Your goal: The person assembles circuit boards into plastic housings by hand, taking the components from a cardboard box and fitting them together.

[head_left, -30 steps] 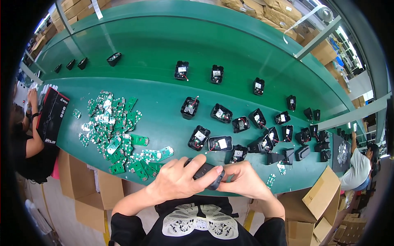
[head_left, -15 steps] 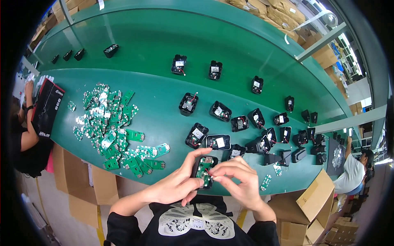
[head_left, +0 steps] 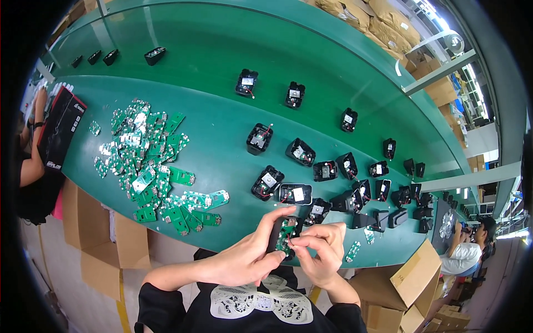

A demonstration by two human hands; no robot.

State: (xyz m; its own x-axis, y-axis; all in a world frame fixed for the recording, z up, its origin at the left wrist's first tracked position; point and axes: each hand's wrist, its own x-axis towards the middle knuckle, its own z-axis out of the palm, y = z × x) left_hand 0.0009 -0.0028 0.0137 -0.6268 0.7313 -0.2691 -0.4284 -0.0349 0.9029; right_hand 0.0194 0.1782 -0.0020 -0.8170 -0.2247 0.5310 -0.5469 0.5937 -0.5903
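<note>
In hand: your left hand (head_left: 244, 258) is wrapped around a small black moulded-plastic housing (head_left: 276, 237) with a green circuit board (head_left: 286, 233) seated in its open face; thumb and fingers are closed on its sides, just in front of your chest.
Right hand: your right hand (head_left: 322, 252) has thumb and forefinger pinched together at the lower edge of that board; what lies between the fingertips is too small to tell.
Landmark: the green conveyor table (head_left: 222, 66), smooth and matte, curving away from you.
Done, as I judge it: black housings (head_left: 294, 194) with a board and thin wires already inside lie scattered on the table's right half, with a few more spaced along its far side.
Left to do: a loose heap of bare green circuit boards (head_left: 150, 164) lies on the table's left half, so plenty looks unassembled.
Textures: boards are flat, thin, rectangular with a tab, and speckled with pale solder pads; housings are boxy with rounded corners and dull black.
Stray parts: small green boards (head_left: 352, 251) lie at the table's near edge, right of your hands.
Around: brown cardboard boxes (head_left: 400, 286) stand below the table's near edge.
</note>
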